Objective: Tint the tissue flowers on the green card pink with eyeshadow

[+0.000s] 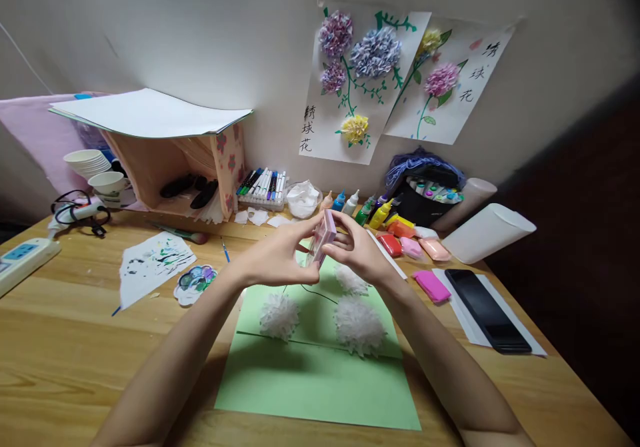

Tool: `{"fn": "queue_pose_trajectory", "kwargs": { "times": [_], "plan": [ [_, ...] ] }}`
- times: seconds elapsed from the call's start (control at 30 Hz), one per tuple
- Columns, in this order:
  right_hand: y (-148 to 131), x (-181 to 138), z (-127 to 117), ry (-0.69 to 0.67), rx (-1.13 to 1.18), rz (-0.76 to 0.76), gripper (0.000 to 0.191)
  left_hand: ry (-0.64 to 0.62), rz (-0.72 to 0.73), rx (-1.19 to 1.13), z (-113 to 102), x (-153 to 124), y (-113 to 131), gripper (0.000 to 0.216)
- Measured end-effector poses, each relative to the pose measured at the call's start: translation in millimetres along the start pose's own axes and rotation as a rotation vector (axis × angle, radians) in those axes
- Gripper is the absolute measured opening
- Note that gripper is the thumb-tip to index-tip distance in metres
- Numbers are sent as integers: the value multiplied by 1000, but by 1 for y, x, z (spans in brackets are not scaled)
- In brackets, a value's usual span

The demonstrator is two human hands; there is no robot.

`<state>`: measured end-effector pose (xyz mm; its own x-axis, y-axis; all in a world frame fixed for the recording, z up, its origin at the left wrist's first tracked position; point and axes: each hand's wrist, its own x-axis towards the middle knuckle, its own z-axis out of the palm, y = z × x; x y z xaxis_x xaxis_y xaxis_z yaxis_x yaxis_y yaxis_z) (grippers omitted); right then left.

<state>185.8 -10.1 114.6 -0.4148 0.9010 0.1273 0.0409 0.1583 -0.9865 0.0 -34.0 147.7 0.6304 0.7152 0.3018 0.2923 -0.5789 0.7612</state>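
Note:
Both hands hold a small pinkish-purple flat box [323,237] upright and tilted over the far part of a green paper sheet [315,394]. My left hand [285,250] grips it from the left, with thumb below and fingers above. My right hand [357,244] closes on its right side, the thumb pressed near the lower edge. What the box contains cannot be seen. Below the hands lie white paper flowers: one on the left [279,315], a larger one on the right [360,325], and one partly hidden behind the right wrist [351,279]. Thin dark stem lines show between them.
Left are a paint palette [195,284], a paint-stained paper [156,264] and a power strip [27,260]. Paint bottles [380,214], markers [263,187] and clay packs [434,250] line the back. A phone [487,310] lies right. Flower pictures [363,90] hang on the wall.

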Motion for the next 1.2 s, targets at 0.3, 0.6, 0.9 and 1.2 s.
{"fn": "queue_pose_trajectory", "kwargs": {
  "times": [0.3,0.6,0.9,1.2],
  "plan": [
    [10,4,13,36,-43,16,83,-50,-78,126,1,-3,-1,88],
    [14,6,11,58,86,36,74,-37,-115,56,-4,0,1,76],
    [18,9,15,104,90,66,72,19,-131,275,-4,1,5,53],
    [19,12,5,-104,384,158,54,326,-354,141,-36,-10,-4,28]
  ]
}}
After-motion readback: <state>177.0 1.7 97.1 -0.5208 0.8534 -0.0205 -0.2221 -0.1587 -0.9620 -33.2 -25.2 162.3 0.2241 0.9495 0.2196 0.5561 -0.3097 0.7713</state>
